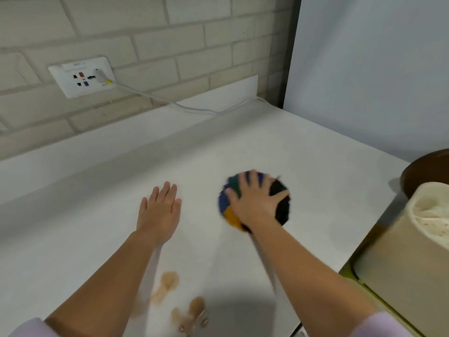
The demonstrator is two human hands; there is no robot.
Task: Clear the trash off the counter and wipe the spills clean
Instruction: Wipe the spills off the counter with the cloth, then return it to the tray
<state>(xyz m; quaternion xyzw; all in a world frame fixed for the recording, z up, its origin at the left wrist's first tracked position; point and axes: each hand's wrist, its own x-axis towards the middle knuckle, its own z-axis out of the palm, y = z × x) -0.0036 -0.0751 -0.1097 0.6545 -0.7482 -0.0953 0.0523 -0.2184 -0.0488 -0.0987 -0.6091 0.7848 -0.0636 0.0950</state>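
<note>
- The wiping step looks to be in hand: the right hand point(255, 200) presses a multicoloured cloth point(279, 205) flat on the white counter point(97, 227), out toward the far right of the surface.
- The right fingers are spread and straight over the cloth, pushing down on it and not curled round it. The cloth's edges are blurred, so the hand seems to be in a stroke.
- The left hand point(159, 210) lies palm down on the counter, just left of the cloth and apart from it. Its fingers are straight and close together and hold nothing; it seems to brace the body.
- The brown spills point(167, 283) lie near the front edge, between the 2 forearms and well short of the cloth. At least 2 patches show, the nearer one point(192, 314) with wet-looking blobs.
- No loose trash shows on the counter, so that part of the task appears done, though the view cuts off at the edges.
- Next move, as I judge it: draw the cloth back toward the body and over the brown patches, keeping the palm flat so the fabric does not bunch.
- Off the right edge stand a lined bin point(413, 251) and a brown bowl point(427, 171); a cable point(170, 103) runs from the socket point(81, 79) along the back, clear of the stroke.
</note>
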